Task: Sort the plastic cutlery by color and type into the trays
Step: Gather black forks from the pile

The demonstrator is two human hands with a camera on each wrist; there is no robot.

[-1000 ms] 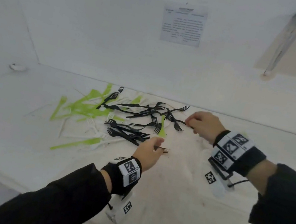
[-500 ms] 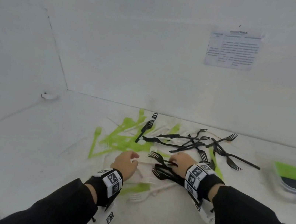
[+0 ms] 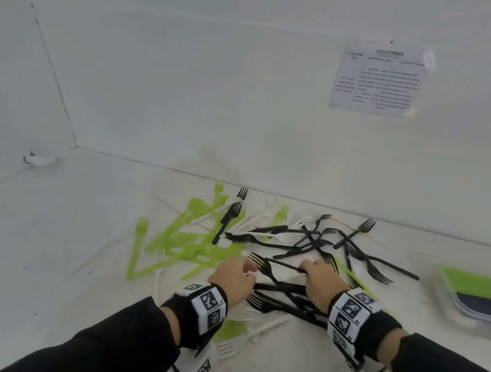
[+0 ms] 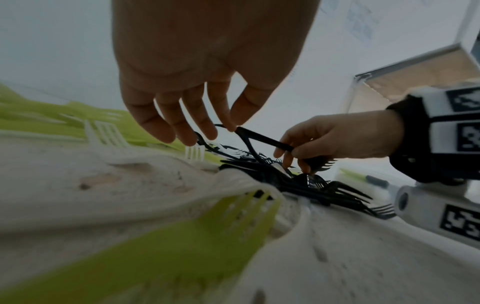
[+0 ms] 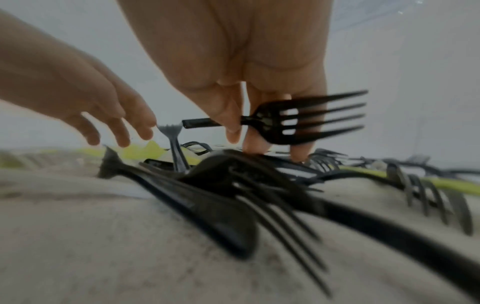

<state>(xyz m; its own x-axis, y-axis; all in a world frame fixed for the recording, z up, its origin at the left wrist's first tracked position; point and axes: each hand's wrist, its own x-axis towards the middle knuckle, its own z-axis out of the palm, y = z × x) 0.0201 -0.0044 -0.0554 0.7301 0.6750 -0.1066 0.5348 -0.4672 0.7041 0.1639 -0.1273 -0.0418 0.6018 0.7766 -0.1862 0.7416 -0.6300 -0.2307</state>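
Observation:
Black, green and white plastic cutlery lies mixed on a white cloth. My right hand pinches a black fork at its neck, with the tines under the palm and the handle pointing left. The straight fingers of my left hand reach the handle's end and touch the raised tines of another black fork propped on the pile. Several black forks are bunched below my right hand, and more are scattered behind it.
Green cutlery spreads out to the left, with white pieces among it and white forks by my left wrist. A clear tray with green and dark contents stands at the right. Walls close the back and left, with a paper sheet on the back wall.
My right hand came in from the far side of the pile to the near bunch and now holds one fork raised. My left hand no longer holds its black fork and reaches toward the right.

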